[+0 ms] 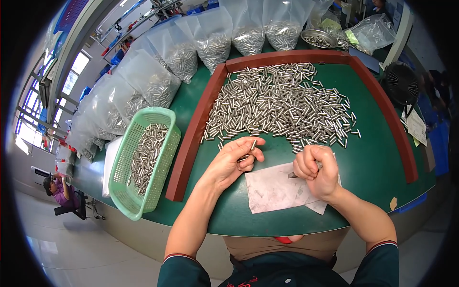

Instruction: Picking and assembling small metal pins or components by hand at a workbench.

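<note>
My left hand [228, 161] is closed, pinching a short metal pin [253, 145] between thumb and fingertips. To its right, my right hand [319, 173] is curled into a fist above a stained white cloth [270, 192]. A small dark tip [292, 175] juts from the underside of that fist; the rest of what it holds is hidden. Just beyond both hands, a broad heap of shiny metal pins [282, 103] spreads over the green tabletop [229, 213].
A reddish-brown wooden border [193, 143] frames the heap on three sides. Left of it stands a green plastic basket [165, 179] part full of pins. Clear bags of pins [213, 45] line the far and left edges. A metal bowl [319, 39] and a black fan [400, 82] are at the right back.
</note>
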A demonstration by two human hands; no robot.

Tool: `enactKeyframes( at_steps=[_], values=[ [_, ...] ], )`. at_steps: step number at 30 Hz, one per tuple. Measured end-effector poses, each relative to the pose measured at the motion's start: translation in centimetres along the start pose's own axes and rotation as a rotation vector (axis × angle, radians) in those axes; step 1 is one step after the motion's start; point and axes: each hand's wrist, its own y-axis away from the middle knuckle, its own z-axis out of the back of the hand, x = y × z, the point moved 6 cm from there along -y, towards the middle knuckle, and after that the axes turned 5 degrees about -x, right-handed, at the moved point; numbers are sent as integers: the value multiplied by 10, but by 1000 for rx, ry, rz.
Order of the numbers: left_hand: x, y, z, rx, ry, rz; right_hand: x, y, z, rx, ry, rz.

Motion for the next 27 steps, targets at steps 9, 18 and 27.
enactKeyframes(
  at_steps=[9,18,27],
  values=[
    [-43,11,36,-496,-762,-476,0,-1,1,4,5,9],
    [-35,11,7,-633,-1488,-635,-1,0,0,16,-6,16],
    [-3,-2,11,-81,269,-54,-1,0,1,22,-14,10]
  ],
)
